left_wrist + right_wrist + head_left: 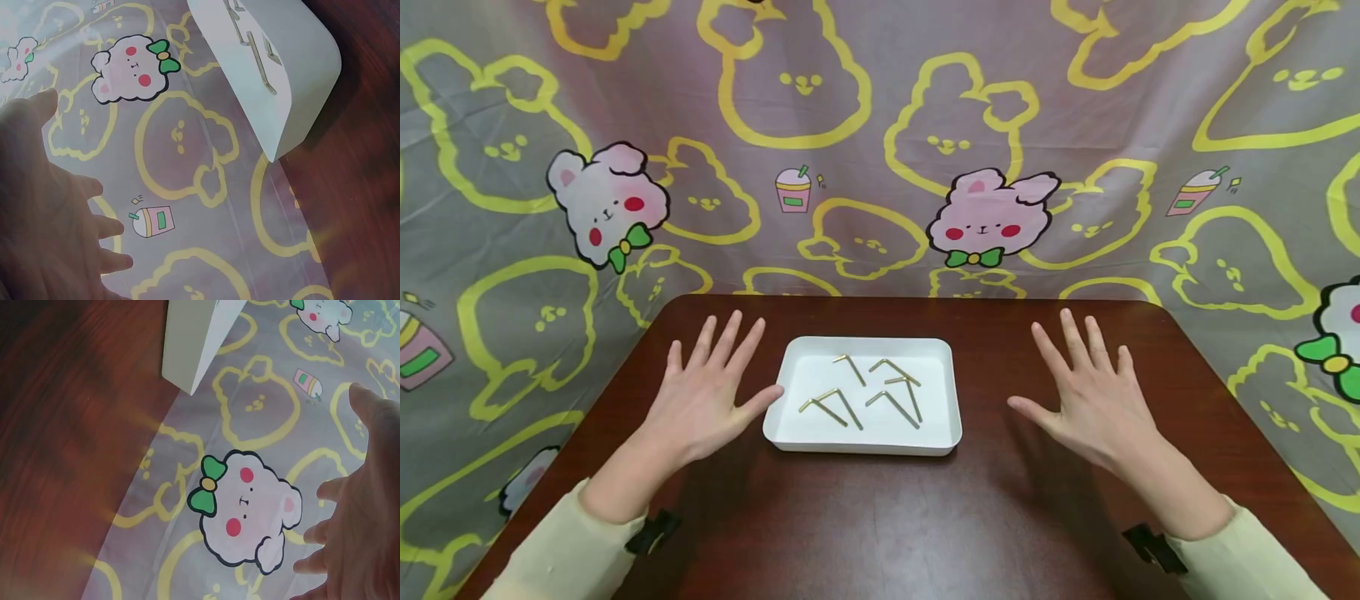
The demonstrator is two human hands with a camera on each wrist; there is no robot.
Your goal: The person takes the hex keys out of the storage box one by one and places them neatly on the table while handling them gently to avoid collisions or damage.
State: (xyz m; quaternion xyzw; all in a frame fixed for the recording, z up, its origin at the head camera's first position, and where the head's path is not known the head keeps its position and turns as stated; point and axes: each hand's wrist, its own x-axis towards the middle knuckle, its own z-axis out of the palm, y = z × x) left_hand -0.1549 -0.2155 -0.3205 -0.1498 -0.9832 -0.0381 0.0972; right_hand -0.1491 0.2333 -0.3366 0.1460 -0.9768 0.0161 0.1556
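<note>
Several brass-coloured L-shaped hex keys (855, 371) lie loose in a shallow white tray (865, 448), some crossing one another. To the tray's left my left hand (700, 408) is held with its fingers spread and straight, and its thumb tip overlaps the tray's left rim in the head view. My right hand (1097, 408) is spread the same way, a short distance right of the tray. Neither hand holds anything. In the left wrist view some keys (259, 62) show inside the tray; the right wrist view catches only a tray corner (184, 353).
The dark reddish-brown table (865, 525) has rounded far corners. Behind it and at both sides hangs a grey cloth (865, 108) with yellow outlines and cartoon bunny heads. Small black objects (653, 533) sit by the cuffs of the pale sleeves (1240, 550).
</note>
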